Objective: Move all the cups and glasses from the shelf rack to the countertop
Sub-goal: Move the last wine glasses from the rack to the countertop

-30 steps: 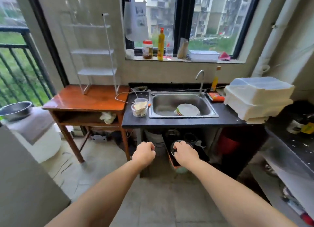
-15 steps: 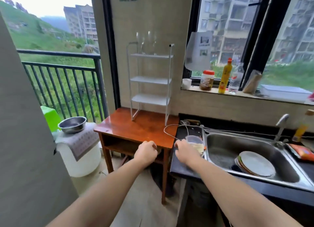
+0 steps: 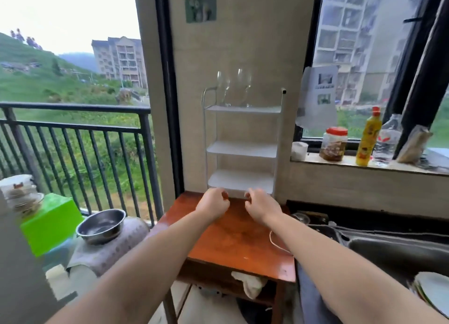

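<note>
A white three-tier shelf rack [image 3: 241, 151] stands at the back of a reddish wooden table [image 3: 233, 236]. Two clear stemmed glasses stand side by side on its top tier, the left glass [image 3: 223, 87] and the right glass [image 3: 243, 85]. The two lower tiers hold nothing. My left hand [image 3: 213, 206] and my right hand [image 3: 261, 206] hover over the table just in front of the rack's lowest tier, fingers loosely curled, holding nothing. The dark countertop [image 3: 320, 226] lies to the right of the table.
A steel sink [image 3: 393, 255] with plates [image 3: 432, 297] sits in the countertop. A jar [image 3: 334, 144], yellow bottle [image 3: 366, 139] and water bottle [image 3: 388, 142] line the windowsill. A metal bowl [image 3: 100, 226] and green box [image 3: 49, 224] stand left, by the balcony railing. A white cord [image 3: 277, 241] lies on the table's right edge.
The view has swung up and left from the sink towards the rack. Both hands have risen and moved forward over the table, close to the rack's lowest tier.
</note>
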{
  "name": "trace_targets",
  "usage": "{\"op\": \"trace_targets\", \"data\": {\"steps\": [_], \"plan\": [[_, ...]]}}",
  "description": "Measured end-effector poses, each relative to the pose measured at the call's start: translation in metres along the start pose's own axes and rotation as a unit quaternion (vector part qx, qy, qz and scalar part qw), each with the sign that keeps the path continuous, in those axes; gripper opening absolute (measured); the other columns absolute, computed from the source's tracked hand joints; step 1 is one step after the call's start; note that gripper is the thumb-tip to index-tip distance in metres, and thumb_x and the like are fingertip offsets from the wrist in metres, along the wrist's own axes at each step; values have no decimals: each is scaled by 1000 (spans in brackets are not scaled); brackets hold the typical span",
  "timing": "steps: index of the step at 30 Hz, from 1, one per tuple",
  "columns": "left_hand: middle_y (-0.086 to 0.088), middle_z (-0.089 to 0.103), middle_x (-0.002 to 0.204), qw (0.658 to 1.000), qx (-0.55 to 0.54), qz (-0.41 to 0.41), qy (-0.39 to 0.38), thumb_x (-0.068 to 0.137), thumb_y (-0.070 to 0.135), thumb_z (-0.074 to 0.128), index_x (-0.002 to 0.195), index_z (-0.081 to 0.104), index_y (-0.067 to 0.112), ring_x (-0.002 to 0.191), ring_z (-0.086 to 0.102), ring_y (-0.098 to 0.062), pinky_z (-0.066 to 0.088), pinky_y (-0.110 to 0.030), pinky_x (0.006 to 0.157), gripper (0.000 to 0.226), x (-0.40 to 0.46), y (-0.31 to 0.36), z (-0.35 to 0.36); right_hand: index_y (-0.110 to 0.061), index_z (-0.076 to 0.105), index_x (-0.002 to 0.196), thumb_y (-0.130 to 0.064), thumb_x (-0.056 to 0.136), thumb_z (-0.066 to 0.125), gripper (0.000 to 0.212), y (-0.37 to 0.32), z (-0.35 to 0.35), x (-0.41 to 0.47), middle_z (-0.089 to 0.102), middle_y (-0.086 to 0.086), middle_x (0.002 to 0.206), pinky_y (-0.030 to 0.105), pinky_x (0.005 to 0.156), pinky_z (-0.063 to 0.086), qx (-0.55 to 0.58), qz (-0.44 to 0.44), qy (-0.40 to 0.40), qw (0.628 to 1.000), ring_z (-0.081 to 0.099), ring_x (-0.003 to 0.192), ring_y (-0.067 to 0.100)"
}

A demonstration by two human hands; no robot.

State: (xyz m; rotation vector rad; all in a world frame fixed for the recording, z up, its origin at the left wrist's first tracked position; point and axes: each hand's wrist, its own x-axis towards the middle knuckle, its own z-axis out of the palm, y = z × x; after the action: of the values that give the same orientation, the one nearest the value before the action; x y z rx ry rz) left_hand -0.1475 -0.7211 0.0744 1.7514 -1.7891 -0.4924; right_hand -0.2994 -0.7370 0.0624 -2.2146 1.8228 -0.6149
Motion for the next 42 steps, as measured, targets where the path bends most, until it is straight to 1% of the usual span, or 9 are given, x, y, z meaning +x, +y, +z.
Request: {"op": "trace_targets", "data": {"steps": [14,17,20,25,27,30,34,38,42], "plan": [[-15,69,106,980,-158,115,23,88,10,48,110,67,5,96,64,-33,55,-35,79,29,214,45,-98,-8,60,110,-17,94,45,24,-68,-94,205,62,12,115,36,84,48,10,-15,214,977,59,101,29],[-10,64,92,963,-248,101,27,87,6,48,111,66,6,78,60,-26,51,-27,56,30,257,66,-109,-4,61,107,-13,93,48,21,-71,-114,252,62,17,113,32,80,44,38,-30,264,963,59,100,31],[-9,58,86,940,-331,74,28,86,1,46,110,63,4,76,56,-24,47,-24,46,31,301,86,-115,-3,60,113,-11,91,51,26,-64,-131,296,59,21,118,33,86,43,79,-7,296,952,57,106,35],[-12,54,91,915,-400,2,58,88,1,48,116,59,-4,70,57,-23,49,-21,39,31,377,106,-118,-2,57,119,-13,86,55,35,-44,-151,365,61,22,117,41,90,52,186,69,258,946,63,103,37],[-9,51,79,904,-424,-26,56,90,-1,47,120,54,-3,57,52,-18,48,-24,42,31,399,109,-119,-2,60,114,-12,86,53,30,-40,-156,385,64,19,100,40,66,61,264,97,202,938,67,77,32],[-9,44,70,898,-435,-54,46,91,-6,42,123,49,-4,52,49,-19,47,-25,40,33,421,105,-116,-12,54,104,-15,93,47,13,-38,-156,405,57,8,89,18,34,47,355,128,101,920,59,52,16],[-13,48,72,899,-429,-81,15,91,-7,44,110,48,2,52,52,-22,49,-24,33,22,429,99,-111,-20,44,80,-18,97,38,18,-37,-150,421,51,0,71,15,38,37,333,135,70,930,55,40,10],[-12,52,73,901,-428,-63,1,94,-3,47,110,52,-2,52,53,-21,48,-20,32,17,434,96,-108,-17,46,87,-22,98,35,17,-37,-145,423,53,0,72,11,34,31,326,112,89,934,52,45,13],[-10,55,70,909,-415,-35,18,94,-2,49,83,51,0,48,52,-19,46,-17,31,12,423,97,-113,-13,48,93,-18,98,34,15,-41,-147,414,54,0,71,17,40,33,317,96,108,937,53,47,13]]}}
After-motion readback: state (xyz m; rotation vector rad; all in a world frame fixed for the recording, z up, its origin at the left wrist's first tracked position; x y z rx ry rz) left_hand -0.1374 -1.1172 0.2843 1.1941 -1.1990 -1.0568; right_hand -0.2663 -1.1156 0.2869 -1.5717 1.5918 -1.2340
